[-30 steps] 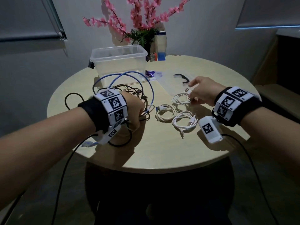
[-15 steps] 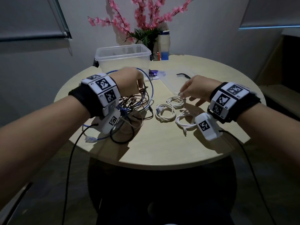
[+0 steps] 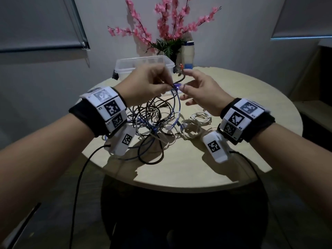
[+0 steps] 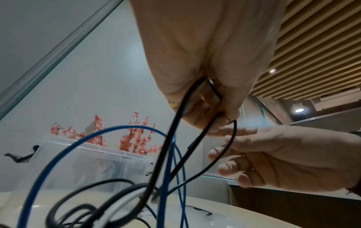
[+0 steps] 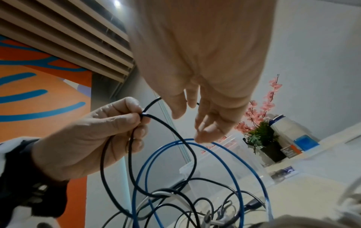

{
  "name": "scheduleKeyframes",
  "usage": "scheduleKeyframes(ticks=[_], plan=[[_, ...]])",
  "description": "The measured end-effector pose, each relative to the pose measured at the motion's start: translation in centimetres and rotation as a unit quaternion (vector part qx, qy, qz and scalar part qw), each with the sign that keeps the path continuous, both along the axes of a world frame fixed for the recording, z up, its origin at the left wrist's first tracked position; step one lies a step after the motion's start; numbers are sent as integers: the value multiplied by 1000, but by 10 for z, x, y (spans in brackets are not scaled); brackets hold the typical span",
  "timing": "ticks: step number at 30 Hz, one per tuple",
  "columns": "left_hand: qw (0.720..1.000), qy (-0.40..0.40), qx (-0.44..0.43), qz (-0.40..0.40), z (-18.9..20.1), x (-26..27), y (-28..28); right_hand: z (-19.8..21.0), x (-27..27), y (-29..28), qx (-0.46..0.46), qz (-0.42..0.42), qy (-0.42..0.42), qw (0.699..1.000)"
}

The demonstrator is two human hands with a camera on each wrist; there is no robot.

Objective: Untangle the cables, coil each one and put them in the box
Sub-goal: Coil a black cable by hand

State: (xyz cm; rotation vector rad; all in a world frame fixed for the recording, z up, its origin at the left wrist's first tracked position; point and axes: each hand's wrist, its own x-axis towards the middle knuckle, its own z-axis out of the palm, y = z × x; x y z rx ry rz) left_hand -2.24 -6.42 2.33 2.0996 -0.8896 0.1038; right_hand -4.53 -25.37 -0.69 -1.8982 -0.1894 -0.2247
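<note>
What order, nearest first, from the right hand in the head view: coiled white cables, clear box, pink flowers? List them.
From the right hand:
1. Coiled white cables, on the table just below the hand.
2. Clear box, beyond the hands, toward the left.
3. Pink flowers, at the table's far edge, behind the box.
</note>
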Motion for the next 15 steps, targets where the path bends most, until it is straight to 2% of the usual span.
scheduleKeyframes(ticks=[2, 4, 6, 7, 9, 11, 13, 15], plan=[[999, -2, 33, 7, -4, 0, 3, 2, 1, 0, 69, 21, 10, 997], [997, -10, 75, 10, -9, -2, 4, 6, 0, 0, 184, 74, 58, 978], [995, -17, 102, 8, -13, -3, 3, 10, -1, 4, 218, 108, 71, 967], [994, -15, 106, 4, -14, -4, 2, 10, 0, 6, 184, 108, 56, 975], [994, -12, 104, -9, -15, -5, 1, 9, 2, 10, 45, 63, -2, 997], [997, -16, 77, -12, -16, -6, 0, 5, 6, 8, -95, 6, -53, 994], [999, -35, 36, 14, -18, -3, 2, 2, 6, 4, -151, -36, -55, 986], [999, -18, 27, 38, -19, 3, 6, 2, 4, -1, -162, -66, -59, 983]])
